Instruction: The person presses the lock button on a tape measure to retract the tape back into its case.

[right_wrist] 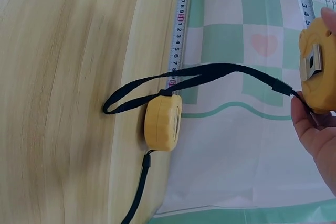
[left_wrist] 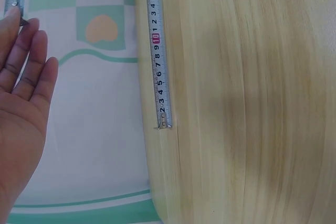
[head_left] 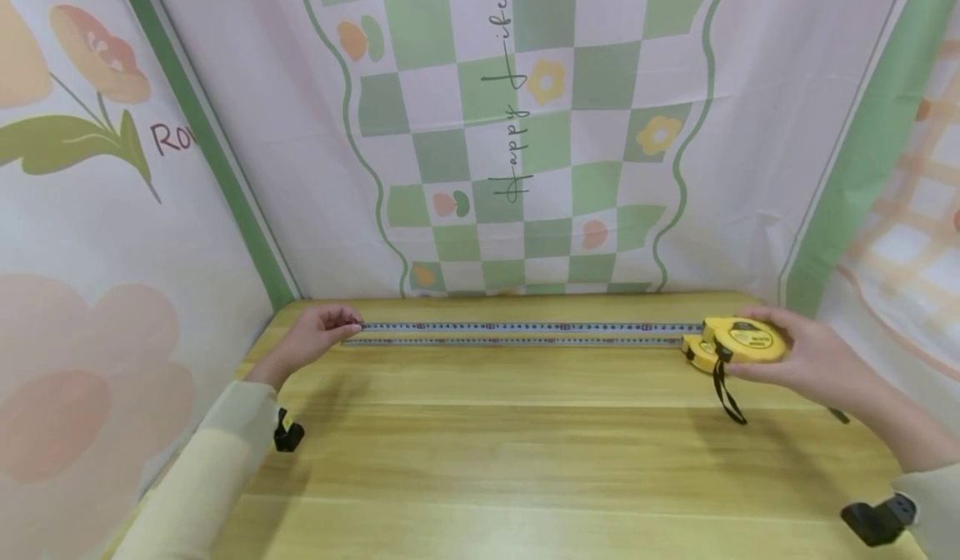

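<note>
My right hand (head_left: 817, 360) grips the yellow case of a tape measure (head_left: 753, 341), raised above the table. Its blade (head_left: 525, 327) stretches straight across to my left hand (head_left: 318, 332), where thumb and index finger pinch the end by its metal hook. A second yellow tape measure (right_wrist: 161, 124) rests on the table beneath, partly hidden by the held one in the head view. The second blade (head_left: 517, 342) lies extended along the table, its hook (left_wrist: 164, 121) free near the left end. From the held case hangs a black strap (right_wrist: 205, 70).
The wooden table (head_left: 525, 443) meets a patterned cloth wall (head_left: 540, 210) at its back edge, with further cloth at left and right. Black wrist devices (head_left: 287, 431) sit at both sleeves. The second tape measure has its own black strap (right_wrist: 139, 187).
</note>
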Demonstrator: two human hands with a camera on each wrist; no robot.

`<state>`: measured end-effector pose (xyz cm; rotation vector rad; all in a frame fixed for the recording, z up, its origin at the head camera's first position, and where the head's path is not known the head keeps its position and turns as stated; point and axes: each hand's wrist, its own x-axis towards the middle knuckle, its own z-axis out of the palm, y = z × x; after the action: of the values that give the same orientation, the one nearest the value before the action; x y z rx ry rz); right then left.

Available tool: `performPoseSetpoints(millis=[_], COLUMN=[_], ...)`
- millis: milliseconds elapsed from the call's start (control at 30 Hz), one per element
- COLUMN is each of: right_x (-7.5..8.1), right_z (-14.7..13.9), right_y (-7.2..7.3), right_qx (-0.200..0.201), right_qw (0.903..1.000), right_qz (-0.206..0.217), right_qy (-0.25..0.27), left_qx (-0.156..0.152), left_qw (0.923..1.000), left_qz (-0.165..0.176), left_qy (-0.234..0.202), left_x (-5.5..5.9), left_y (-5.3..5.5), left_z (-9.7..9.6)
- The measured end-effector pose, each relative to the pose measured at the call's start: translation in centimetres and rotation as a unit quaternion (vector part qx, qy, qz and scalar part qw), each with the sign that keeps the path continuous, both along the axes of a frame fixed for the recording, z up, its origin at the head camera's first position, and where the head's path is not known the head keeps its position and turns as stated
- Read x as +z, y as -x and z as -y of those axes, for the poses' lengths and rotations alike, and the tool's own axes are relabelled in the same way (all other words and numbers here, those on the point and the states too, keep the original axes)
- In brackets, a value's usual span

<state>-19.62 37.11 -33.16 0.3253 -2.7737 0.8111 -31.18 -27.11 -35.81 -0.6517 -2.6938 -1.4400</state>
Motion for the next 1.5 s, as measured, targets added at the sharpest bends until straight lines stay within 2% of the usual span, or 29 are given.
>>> performPoseSetpoints(millis=[167, 400, 733, 933, 1267, 1500], right_x=[-0.1, 0.0, 0.0, 0.1, 0.1, -0.2], right_z=[0.1, 0.3, 0.8, 1.1, 1.5, 1.8], right_y=[0.0, 0.2, 0.2, 0.2, 0.3, 0.5], right_qx=[0.004, 0.005, 0.012, 0.014, 0.013, 0.009], right_qw=[0.9999, 1.0, 0.9997, 0.9993, 0.9977, 0.9974], right_qz=[-0.003, -0.003, -0.008, 0.0, 0.033, 0.02], right_qy=[0.011, 0.003, 0.018, 0.035, 0.058, 0.068], left_qx=[0.011, 0.006, -0.002, -0.004, -0.008, -0.009], left_qw=[0.9997, 0.9996, 0.9992, 0.9993, 0.9994, 0.999], left_qz=[0.02, 0.027, 0.039, 0.037, 0.035, 0.042], left_qy=[0.0, -0.002, -0.008, -0.008, -0.004, -0.006], left_x=[0.1, 0.0, 0.3, 0.5, 0.0, -0.1], left_y=[0.0, 0.1, -0.1, -0.2, 0.1, 0.1], left_z=[-0.3, -0.5, -1.2, -1.3, -1.7, -1.8])
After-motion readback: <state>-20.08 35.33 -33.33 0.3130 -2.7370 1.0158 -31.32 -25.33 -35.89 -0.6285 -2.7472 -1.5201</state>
